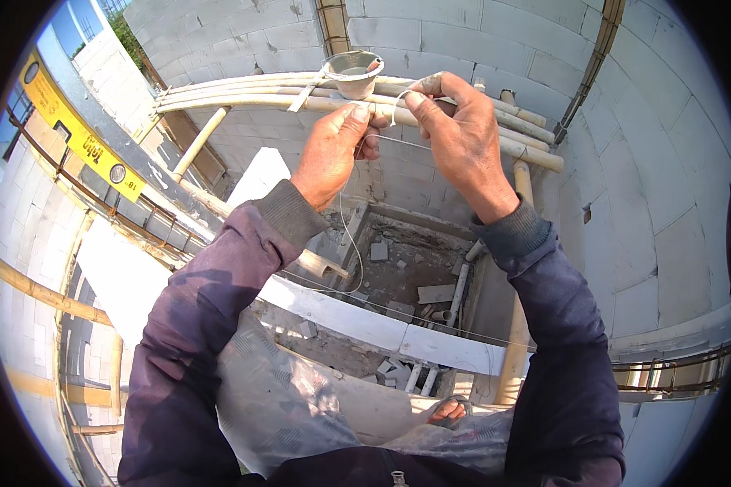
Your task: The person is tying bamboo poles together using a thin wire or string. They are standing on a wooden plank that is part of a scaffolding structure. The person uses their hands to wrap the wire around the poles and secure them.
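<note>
Raised in front of me, both hands work on a thin white string (pixel 351 223). Between thumb and fingers of my left hand (pixel 333 156) the string is pinched, and it hangs from there in a long loose loop. My right hand (pixel 461 134), thumb and forefinger pressed together, grips another stretch of it; a small curl shows between the hands. Just beyond my fingers, a grey mortar bowl (pixel 351 85) rests on a bundle of bamboo poles (pixel 284 101). A brownish object leans inside the bowl, its kind hard to tell.
A yellow spirit level (pixel 81 130) stands slanted at the left. White block walls (pixel 455 57) rise ahead and at the right, with upright rebar (pixel 594 61). Below are a narrow block ledge (pixel 451 347), an upright bamboo pole (pixel 515 349) and a rubble-strewn pit (pixel 410 268). My foot (pixel 447 411) shows beneath me.
</note>
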